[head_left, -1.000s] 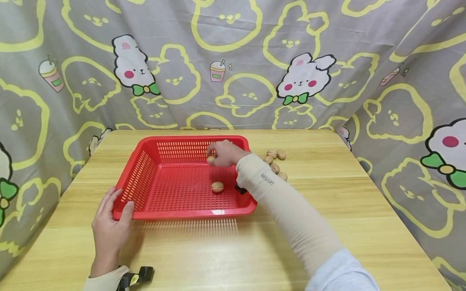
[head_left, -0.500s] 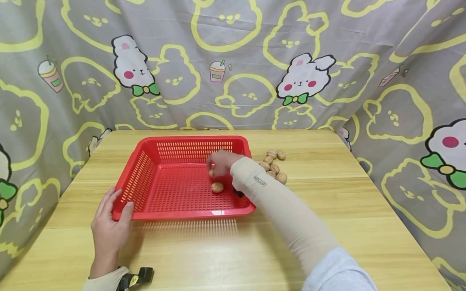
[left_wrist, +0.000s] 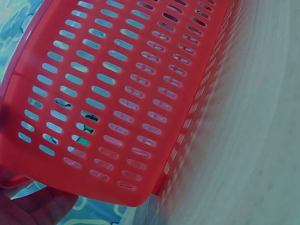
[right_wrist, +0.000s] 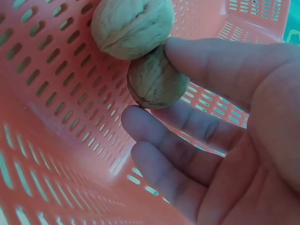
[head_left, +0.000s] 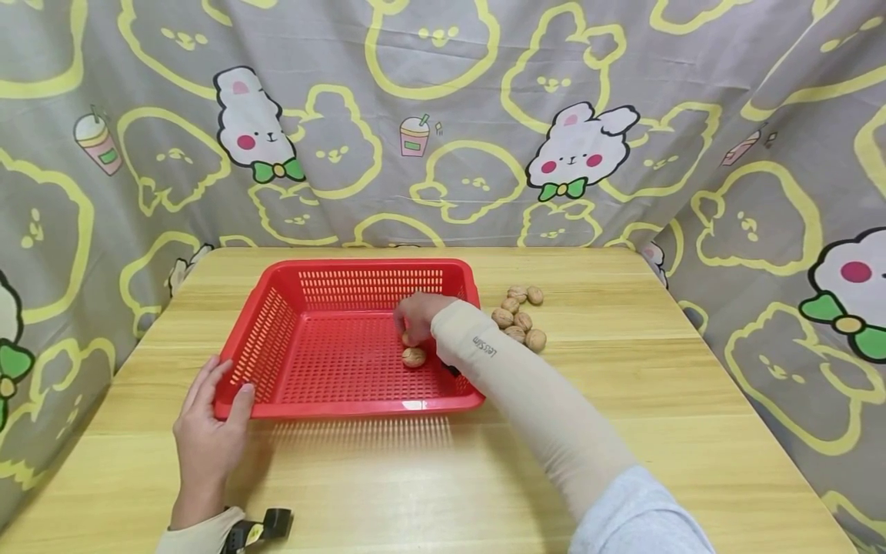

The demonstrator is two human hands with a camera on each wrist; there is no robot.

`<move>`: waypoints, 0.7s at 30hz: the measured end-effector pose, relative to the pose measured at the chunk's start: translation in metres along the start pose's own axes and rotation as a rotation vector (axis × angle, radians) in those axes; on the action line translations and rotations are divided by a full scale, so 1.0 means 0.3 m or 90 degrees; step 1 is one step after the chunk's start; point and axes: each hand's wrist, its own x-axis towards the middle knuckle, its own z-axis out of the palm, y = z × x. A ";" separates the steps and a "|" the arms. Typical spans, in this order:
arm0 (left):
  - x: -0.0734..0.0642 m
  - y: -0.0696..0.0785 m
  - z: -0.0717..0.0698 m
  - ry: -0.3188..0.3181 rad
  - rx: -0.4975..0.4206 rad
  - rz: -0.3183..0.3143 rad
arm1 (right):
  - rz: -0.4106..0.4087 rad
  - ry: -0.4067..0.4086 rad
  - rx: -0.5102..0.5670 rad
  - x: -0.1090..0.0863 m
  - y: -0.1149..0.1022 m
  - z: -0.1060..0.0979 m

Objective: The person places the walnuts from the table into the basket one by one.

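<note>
My right hand (head_left: 422,314) reaches down inside a red plastic basket (head_left: 374,263) with slotted walls. In the right wrist view, its thumb and fingers pinch a walnut (right_wrist: 157,80) low over the basket floor. A second walnut (right_wrist: 133,26) lies on that floor right against the held one. At the basket's near left corner, my left hand (head_left: 210,431) grips the rim, thumb over the front edge and fingers along the left side. The left wrist view shows the slotted outer wall, with part of the left hand (left_wrist: 37,208) at its lower corner.
Several walnuts (head_left: 522,319) lie in a loose cluster on the wooden table (head_left: 623,385), just right of the basket. A patterned grey curtain (head_left: 471,92) surrounds the table at the back and sides.
My right hand has lowered with its walnut toward the basket floor, ending beside the walnut lying there. More of the cluster on the table shows past the sleeve. My left hand stays put.
</note>
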 end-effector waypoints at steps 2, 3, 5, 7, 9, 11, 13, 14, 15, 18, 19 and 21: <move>0.000 -0.001 0.000 -0.001 0.000 0.001 | 0.008 -0.002 0.000 -0.002 -0.001 0.001; 0.000 -0.002 0.000 -0.002 0.000 0.000 | 0.012 -0.003 -0.001 -0.003 -0.002 0.003; 0.001 -0.003 0.000 -0.002 0.001 -0.001 | 0.024 -0.009 0.007 -0.005 -0.003 0.005; 0.001 -0.003 -0.001 -0.004 0.001 -0.005 | 0.032 -0.013 0.016 -0.007 -0.004 0.007; 0.001 -0.002 -0.002 -0.003 -0.001 -0.005 | 0.032 -0.010 0.013 -0.006 -0.004 0.009; 0.000 -0.001 -0.001 -0.003 -0.002 -0.004 | 0.032 -0.008 0.014 -0.006 -0.004 0.009; -0.001 0.000 -0.001 -0.003 -0.003 -0.005 | 0.029 -0.007 0.009 -0.005 -0.004 0.010; -0.001 0.001 -0.001 -0.004 -0.003 -0.005 | 0.030 -0.008 0.009 -0.004 -0.004 0.009; -0.001 0.002 -0.001 -0.005 -0.004 -0.007 | 0.030 -0.009 0.011 -0.005 -0.004 0.009; -0.001 0.003 -0.001 -0.007 -0.002 -0.010 | 0.031 -0.006 0.007 -0.006 -0.005 0.008; -0.002 0.002 -0.001 -0.007 -0.002 -0.010 | 0.031 -0.003 0.005 -0.006 -0.005 0.007; -0.001 0.001 0.000 -0.005 -0.003 -0.008 | 0.035 0.000 0.013 -0.007 -0.004 0.006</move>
